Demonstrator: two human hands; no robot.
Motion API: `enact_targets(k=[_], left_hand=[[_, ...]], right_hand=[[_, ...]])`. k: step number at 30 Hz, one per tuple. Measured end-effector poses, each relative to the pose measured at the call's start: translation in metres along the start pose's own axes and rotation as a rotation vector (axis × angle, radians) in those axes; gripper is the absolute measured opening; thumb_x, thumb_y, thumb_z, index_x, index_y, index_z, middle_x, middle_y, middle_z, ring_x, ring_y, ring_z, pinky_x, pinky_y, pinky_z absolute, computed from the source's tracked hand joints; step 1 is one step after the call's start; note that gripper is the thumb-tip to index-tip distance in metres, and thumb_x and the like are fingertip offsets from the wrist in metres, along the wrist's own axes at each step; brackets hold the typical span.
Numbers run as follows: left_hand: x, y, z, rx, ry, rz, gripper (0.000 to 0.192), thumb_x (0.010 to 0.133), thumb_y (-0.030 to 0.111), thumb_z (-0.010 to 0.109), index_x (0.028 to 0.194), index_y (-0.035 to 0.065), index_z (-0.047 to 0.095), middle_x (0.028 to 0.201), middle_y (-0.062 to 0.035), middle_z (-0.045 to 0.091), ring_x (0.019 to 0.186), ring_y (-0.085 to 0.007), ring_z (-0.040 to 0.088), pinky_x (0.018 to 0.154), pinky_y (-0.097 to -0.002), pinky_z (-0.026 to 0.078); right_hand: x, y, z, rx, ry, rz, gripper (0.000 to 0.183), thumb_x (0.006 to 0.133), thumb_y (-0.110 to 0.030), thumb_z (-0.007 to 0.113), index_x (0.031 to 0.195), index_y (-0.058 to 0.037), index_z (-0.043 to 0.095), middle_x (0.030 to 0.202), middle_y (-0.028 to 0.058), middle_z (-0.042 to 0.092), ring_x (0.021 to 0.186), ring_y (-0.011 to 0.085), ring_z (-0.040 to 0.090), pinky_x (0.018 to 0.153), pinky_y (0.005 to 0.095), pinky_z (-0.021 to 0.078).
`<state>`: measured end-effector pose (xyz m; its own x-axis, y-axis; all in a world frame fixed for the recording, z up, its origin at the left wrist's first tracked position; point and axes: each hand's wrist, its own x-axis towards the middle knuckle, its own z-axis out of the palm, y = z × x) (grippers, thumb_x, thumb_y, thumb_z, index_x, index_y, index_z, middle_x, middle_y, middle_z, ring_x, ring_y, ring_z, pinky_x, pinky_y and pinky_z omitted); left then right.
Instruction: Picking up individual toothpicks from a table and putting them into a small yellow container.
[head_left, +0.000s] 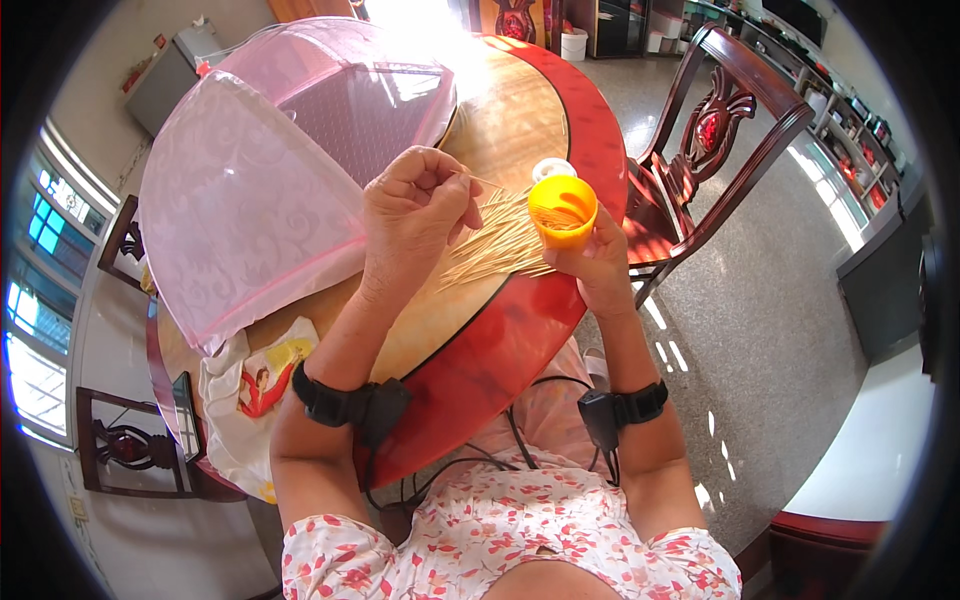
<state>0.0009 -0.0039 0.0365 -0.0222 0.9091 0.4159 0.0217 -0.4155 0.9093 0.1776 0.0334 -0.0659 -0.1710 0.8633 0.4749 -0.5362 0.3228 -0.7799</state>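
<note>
My left hand (420, 195) is raised above the round table, pinching a wooden toothpick (480, 178) between thumb and fingertips. In my right hand (600, 262) is a yellow plastic cup-shaped container (564, 232), its mouth tilted towards me. Several toothpicks (556, 218) lie inside it. A loose pile of toothpicks (487, 244) is spread on the tabletop below and between my hands, and the container hides part of it. Just behind the container sits a white round lid (553, 168).
A pink mesh food cover (247, 202) takes up the table's left side. A white printed cloth (232, 420) and a dark flat device (187, 416) lie near the left edge. The table's red rim (502, 360) is before me; a carved wooden chair (705, 142) stands to the right.
</note>
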Motion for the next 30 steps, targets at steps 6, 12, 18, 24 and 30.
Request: enact_targets(k=[6,12,18,24,30], left_hand=[[-0.004,-0.017,0.010,0.055,-0.096,0.170,0.004,0.078,0.000,0.057,0.081,-0.0019,0.058,0.073,-0.0032,0.057,0.058,-0.0048,0.050,0.049,-0.0175,0.038],[0.000,-0.027,0.009,0.433,0.028,0.278,0.008,0.076,0.005,0.061,0.078,-0.0020,0.061,0.070,-0.0060,0.054,0.056,-0.0107,0.048,0.052,-0.0233,0.039],[-0.004,-0.045,0.005,0.772,-0.377,0.266,0.016,0.076,0.013,0.061,0.085,-0.0003,0.061,0.083,-0.0128,0.056,0.073,-0.0251,0.056,0.065,-0.0319,0.045],[-0.013,-0.059,0.008,1.017,-0.604,0.263,0.031,0.079,0.028,0.058,0.096,0.0024,0.060,0.094,-0.0145,0.055,0.088,-0.0304,0.054,0.076,-0.0376,0.043],[-0.014,-0.070,0.013,0.972,-0.593,0.230,0.030,0.076,0.032,0.059,0.076,0.0016,0.058,0.085,-0.0136,0.053,0.082,-0.0301,0.054,0.071,-0.0388,0.044]], right_hand=[[0.000,0.000,0.004,-0.127,-0.064,0.011,0.059,0.062,0.007,0.064,0.117,-0.0014,0.046,0.110,0.0041,0.052,0.104,0.0131,0.049,0.091,0.0266,0.0375],[-0.001,0.000,0.002,-0.174,-0.022,-0.066,0.056,0.063,0.007,0.064,0.115,-0.0017,0.047,0.107,0.0033,0.054,0.102,0.0130,0.050,0.090,0.0271,0.0387],[-0.001,0.001,0.001,0.087,0.160,-0.100,0.051,0.064,0.010,0.064,0.112,-0.0027,0.049,0.105,0.0036,0.056,0.097,0.0126,0.053,0.086,0.0271,0.0413],[-0.002,0.001,0.003,0.076,0.127,-0.070,0.051,0.065,0.010,0.064,0.112,-0.0021,0.049,0.104,0.0040,0.056,0.097,0.0127,0.054,0.086,0.0265,0.0418],[-0.001,0.000,0.003,0.007,0.071,-0.050,0.050,0.066,0.009,0.062,0.114,-0.0011,0.048,0.105,0.0044,0.056,0.098,0.0128,0.053,0.087,0.0256,0.0416]])
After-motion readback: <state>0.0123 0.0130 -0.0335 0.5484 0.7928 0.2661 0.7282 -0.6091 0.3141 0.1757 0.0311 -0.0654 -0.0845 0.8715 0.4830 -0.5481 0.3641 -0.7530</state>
